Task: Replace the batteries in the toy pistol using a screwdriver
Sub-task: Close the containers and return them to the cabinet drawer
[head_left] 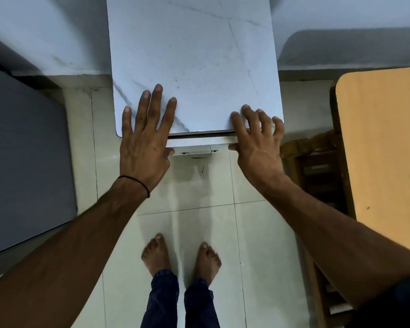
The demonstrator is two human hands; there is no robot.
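No toy pistol, screwdriver or batteries show in the head view. A white marble-patterned table top (199, 55) stands in front of me. My left hand (142, 143) lies flat on its near left corner, fingers straight and spread, thumb down at the edge. My right hand (256, 143) is at the near right corner. Its fingers curl over the top and its thumb sits under the edge, gripping it. A thin white layer or drawer front (194, 143) shows just below the top's near edge, between my hands.
A dark grey surface (21, 150) fills the left side. At the right stands a light wooden table (384, 138) with a brown wooden chair (317, 162) beside it. My bare feet (156, 254) stand on the pale tiled floor (199, 185).
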